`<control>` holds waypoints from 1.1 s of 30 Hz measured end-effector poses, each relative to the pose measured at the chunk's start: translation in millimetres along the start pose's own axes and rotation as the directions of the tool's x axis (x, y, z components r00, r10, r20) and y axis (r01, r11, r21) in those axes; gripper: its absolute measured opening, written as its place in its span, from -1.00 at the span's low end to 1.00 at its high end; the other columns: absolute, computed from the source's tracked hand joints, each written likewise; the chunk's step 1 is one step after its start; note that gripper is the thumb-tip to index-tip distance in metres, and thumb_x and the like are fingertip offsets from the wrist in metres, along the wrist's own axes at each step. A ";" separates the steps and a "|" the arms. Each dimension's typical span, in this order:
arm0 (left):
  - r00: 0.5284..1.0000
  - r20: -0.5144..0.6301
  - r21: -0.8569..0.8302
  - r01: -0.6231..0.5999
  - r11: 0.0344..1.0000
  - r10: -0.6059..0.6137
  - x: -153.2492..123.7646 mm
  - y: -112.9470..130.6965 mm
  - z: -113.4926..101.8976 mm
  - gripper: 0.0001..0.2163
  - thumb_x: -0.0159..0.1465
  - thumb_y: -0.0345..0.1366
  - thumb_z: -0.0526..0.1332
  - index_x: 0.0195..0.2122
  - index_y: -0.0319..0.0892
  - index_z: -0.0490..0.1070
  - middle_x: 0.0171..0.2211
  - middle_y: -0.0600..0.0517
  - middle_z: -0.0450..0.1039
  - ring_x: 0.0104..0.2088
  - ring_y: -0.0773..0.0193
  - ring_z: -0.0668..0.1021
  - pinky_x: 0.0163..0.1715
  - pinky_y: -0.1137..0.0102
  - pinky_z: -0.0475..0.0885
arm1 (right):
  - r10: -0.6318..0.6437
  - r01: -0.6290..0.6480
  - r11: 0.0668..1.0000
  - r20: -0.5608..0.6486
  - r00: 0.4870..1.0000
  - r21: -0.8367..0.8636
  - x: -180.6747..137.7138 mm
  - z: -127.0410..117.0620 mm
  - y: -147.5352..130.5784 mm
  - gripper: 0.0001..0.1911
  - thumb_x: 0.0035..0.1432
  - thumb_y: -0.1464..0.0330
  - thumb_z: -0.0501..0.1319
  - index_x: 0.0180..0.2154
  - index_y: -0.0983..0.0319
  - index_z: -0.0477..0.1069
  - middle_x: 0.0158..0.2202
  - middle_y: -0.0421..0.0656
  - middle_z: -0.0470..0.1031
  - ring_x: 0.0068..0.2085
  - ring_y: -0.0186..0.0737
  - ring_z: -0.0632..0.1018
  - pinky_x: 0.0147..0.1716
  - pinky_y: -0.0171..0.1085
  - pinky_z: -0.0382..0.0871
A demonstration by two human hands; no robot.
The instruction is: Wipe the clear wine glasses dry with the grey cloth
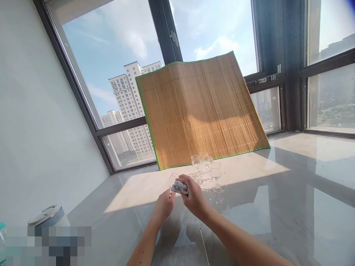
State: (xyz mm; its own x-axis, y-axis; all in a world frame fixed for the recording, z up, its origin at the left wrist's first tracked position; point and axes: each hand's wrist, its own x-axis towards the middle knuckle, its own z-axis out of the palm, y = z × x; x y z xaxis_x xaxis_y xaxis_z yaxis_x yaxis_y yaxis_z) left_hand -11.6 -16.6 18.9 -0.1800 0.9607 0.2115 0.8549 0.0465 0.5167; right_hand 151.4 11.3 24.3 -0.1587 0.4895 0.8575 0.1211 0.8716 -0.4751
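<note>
A clear stemmed glass (173,178) is between my hands, its bowl pointing up and away from me. My left hand (165,203) is closed low on it, with the stem mostly hidden behind the fingers. In my right hand (192,192) is a bunched grey-white cloth (180,187), pressed against the side of the glass. Just beyond my right hand stand several more clear stemmed glasses (215,171), upright and close together on the glossy tiled ledge (241,210).
A bamboo mat (199,107) with green edging leans on the dark window frame (166,33) behind the glasses. At lower left stands a lidded container (48,216), partly covered by a pixelated patch. A white wall (41,111) closes the left side.
</note>
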 end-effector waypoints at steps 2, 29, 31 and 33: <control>0.998 -0.023 0.085 -0.051 0.995 0.053 -1.4 0.6 -0.4 -0.75 0.30 -0.25 0.03 -0.51 -0.16 0.31 -0.55 0.06 0.38 -0.51 0.32 0.34 -0.46 0.41 0.05 | -0.022 0.022 0.999 0.006 1.000 -0.024 2.4 -3.5 1.5 -0.47 0.03 0.62 0.06 0.03 0.13 0.26 0.00 -0.06 0.48 -0.02 -0.14 0.51 -0.09 -0.21 0.40; 0.987 -0.138 0.277 -0.036 0.960 0.076 1.5 -7.2 -12.0 -0.72 0.29 -0.27 0.06 -0.38 -0.12 0.57 -0.40 -0.02 0.47 -0.26 0.19 0.40 -0.35 0.40 0.12 | 0.440 -0.424 0.898 0.183 0.879 -0.119 5.4 -6.6 32.9 -0.34 -0.16 0.59 0.07 0.06 0.16 0.22 -0.49 -0.30 0.40 -0.46 -0.30 0.38 -0.47 -0.38 0.10; 0.989 -0.126 0.275 -0.040 0.961 0.078 0.8 -6.0 -12.7 -0.73 0.28 -0.29 0.06 -0.35 -0.10 0.59 -0.38 -0.02 0.48 -0.22 0.17 0.40 -0.33 0.40 0.14 | 0.455 -0.430 0.889 0.187 0.871 -0.158 4.6 -6.4 34.2 -0.34 -0.20 0.61 0.08 0.03 0.17 0.25 -0.51 -0.31 0.39 -0.46 -0.30 0.38 -0.47 -0.39 0.08; 0.990 -0.116 0.273 -0.050 0.961 0.084 -0.1 -4.1 -13.8 -0.74 0.27 -0.31 0.08 -0.29 -0.07 0.60 -0.36 -0.02 0.48 -0.18 0.16 0.40 -0.31 0.40 0.16 | 0.490 -0.467 0.870 0.174 0.854 -0.158 4.2 -7.1 34.7 -0.35 -0.23 0.62 0.08 -0.01 0.18 0.29 -0.54 -0.33 0.37 -0.49 -0.33 0.36 -0.50 -0.41 0.07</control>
State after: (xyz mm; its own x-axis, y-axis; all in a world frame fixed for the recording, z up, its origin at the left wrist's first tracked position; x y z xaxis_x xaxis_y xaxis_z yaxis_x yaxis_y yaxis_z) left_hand -21.9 -20.6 28.2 -0.1625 0.9230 0.3489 0.9631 0.0714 0.2596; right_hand 162.0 43.3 12.8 -0.2470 0.8502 0.4650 0.3344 0.5252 -0.7826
